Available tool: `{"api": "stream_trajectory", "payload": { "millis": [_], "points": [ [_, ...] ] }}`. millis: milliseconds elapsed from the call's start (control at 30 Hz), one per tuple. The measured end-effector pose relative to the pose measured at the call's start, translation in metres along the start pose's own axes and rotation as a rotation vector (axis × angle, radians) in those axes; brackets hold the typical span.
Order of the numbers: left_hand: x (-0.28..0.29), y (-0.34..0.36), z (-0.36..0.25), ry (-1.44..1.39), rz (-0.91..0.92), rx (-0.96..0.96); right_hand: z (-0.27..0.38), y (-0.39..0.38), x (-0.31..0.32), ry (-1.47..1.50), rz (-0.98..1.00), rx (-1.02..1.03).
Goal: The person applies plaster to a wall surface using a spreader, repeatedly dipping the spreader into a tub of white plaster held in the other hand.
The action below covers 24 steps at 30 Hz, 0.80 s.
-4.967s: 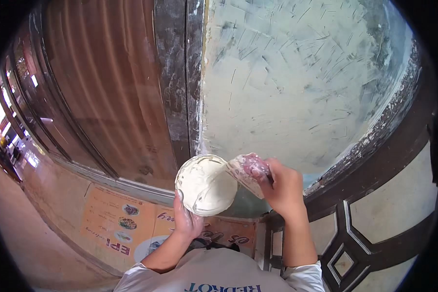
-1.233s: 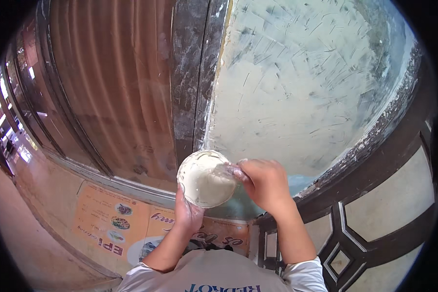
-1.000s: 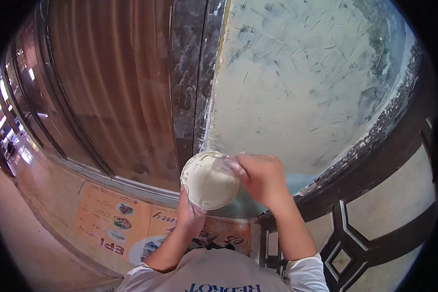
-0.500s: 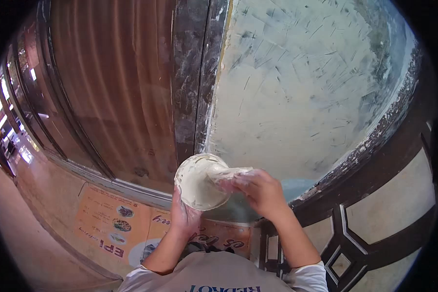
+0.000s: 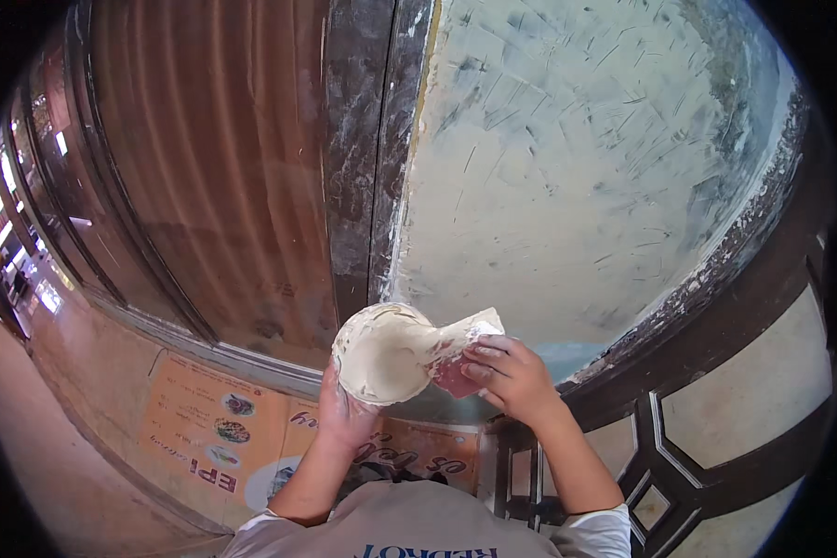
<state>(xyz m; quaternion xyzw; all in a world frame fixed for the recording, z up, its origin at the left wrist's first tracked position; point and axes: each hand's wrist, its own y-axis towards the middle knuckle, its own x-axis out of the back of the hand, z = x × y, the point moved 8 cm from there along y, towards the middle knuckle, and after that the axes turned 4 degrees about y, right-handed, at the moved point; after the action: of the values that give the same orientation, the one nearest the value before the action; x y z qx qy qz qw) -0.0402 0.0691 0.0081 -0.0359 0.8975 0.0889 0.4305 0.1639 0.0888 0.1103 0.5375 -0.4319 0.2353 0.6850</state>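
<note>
Bowl [image 5: 388,308] partly hidden; shirt [image 5: 428,516] cut off

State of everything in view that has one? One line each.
Left hand: grips tub.
Tub: open, mouth facing the camera, paste-smeared.
Paste: cream, wet-looking, in the tub.
Right hand: grips spreader.
Spreader: paste-coated, at the tub's right rim.
Wall panel: coated unevenly, dark streaks showing.
Dark post: smeared whitish.
Orange printed sheet: spread out, partly hidden.

The tan floor [image 5: 112,349] bears an orange banner [image 5: 274,423], lying flat, printed with small food pictures and lettering, partly hidden.
</note>
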Motion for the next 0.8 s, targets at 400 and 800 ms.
{"api": "stream_trajectory", "payload": {
  "millis": [400, 800],
  "points": [
    [0.004, 0.0, 0.008, -0.387, -0.066, 0.104, -0.048, 0.006, 0.044, 0.438, -0.434, -0.405],
    [0.007, -0.007, 0.01, 0.23, -0.03, -0.014, -0.111, -0.022, -0.054, 1.017, -0.089, -0.986]
  ]
}}
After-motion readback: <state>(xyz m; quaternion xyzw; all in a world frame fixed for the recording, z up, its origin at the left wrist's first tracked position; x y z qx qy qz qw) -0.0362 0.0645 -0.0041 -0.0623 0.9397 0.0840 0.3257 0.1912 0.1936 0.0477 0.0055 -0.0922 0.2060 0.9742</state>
